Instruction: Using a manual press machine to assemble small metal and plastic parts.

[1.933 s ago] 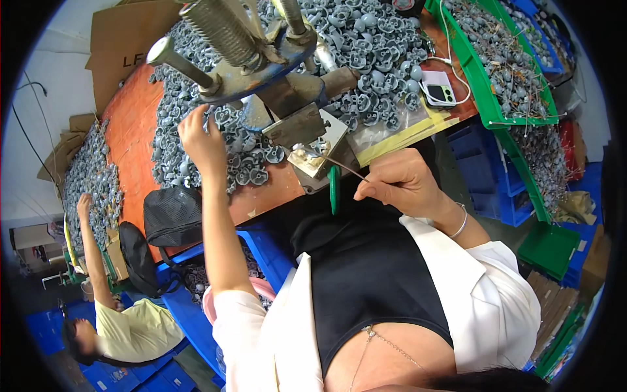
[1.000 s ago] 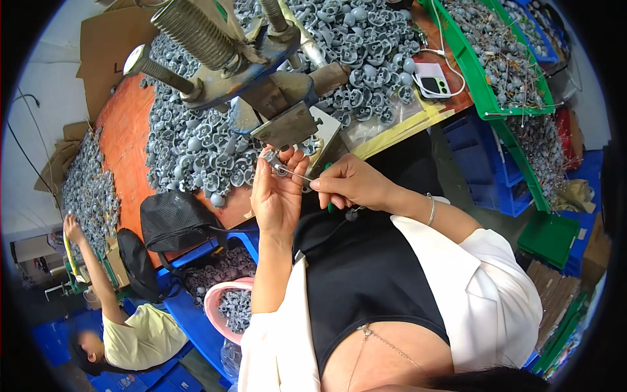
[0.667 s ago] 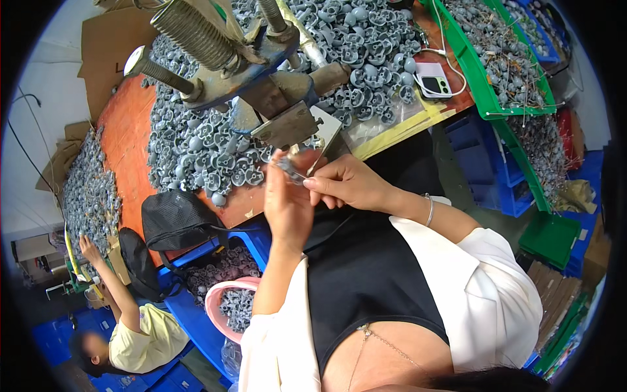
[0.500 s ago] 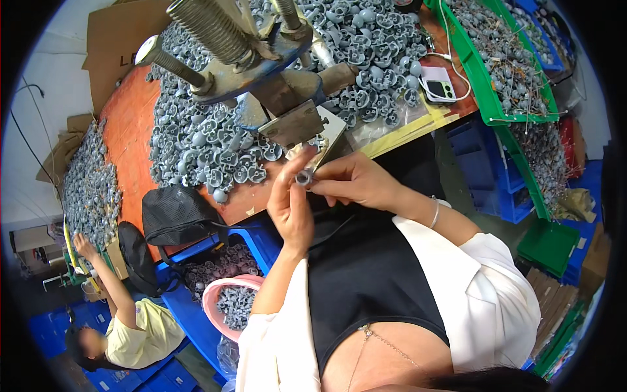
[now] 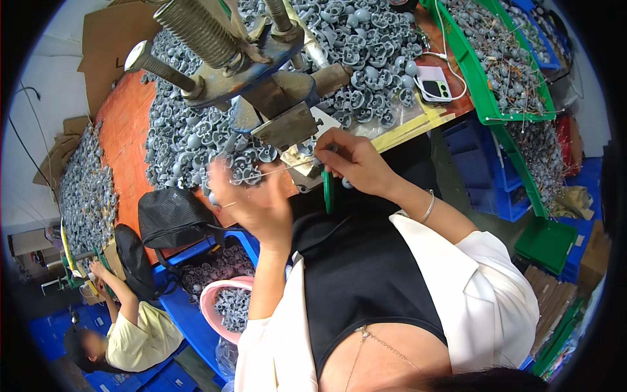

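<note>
My left hand [image 5: 258, 209] is raised left of the press's metal block, smeared by motion, its fingers apart. In front of the block, my right hand [image 5: 358, 162] is closed with fingertips pinched on a small grey part [image 5: 332, 149], mostly hidden by the fingers. A thin pale rod [image 5: 277, 171] runs from near those fingertips toward my left hand; I cannot tell what holds it. Just below the right fingers hangs a narrow green strip [image 5: 328, 191], its kind unclear. The metal press [image 5: 287, 127], with large threaded bolts, stands just beyond both hands.
Many grey plastic shells [image 5: 196, 140] cover the orange table [image 5: 127, 144]. A black mesh bag [image 5: 173, 215] lies at its near edge, a pink-rimmed basin [image 5: 208, 307] below. Right are a corded device [image 5: 434, 85] and a green tray [image 5: 480, 98]. Another person [image 5: 140, 333] sits lower left.
My hands, together around a small grey ring-shaped part before, are now apart. The left has swung left; the right has moved slightly up and right. The rod and green strip now show.
</note>
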Tool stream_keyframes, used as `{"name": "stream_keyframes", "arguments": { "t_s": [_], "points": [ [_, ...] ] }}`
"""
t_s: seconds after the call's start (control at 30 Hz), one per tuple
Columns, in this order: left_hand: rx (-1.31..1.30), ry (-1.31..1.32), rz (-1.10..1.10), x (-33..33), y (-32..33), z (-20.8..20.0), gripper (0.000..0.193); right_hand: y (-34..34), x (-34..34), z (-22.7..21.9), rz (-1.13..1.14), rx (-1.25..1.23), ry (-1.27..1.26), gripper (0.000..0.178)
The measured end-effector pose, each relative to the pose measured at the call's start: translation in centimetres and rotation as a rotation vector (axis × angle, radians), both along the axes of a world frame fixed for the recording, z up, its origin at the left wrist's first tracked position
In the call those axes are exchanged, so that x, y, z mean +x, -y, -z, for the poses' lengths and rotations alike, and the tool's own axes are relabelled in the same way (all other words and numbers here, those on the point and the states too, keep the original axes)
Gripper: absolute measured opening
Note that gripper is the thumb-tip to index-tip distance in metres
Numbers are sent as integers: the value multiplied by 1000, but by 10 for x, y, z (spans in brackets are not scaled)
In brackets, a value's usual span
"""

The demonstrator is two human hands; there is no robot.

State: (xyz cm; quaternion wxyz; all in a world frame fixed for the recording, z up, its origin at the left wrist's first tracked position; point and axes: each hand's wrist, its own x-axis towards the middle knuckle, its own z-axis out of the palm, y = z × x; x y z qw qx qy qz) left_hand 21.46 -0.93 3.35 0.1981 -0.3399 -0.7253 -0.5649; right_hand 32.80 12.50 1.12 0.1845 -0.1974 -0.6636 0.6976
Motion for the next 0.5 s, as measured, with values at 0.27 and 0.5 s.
{"name": "stream_keyframes", "arguments": {
  "t_s": [0.27, 0.5],
  "points": [
    [-292, 387, 284, 3, -4, 33, 17, 6, -9, 12, 36, 191, 46, 19],
    [-374, 255, 306, -9, -12, 37, 20, 7, -7, 13, 145, 733, 137, 14]
  ]
}}
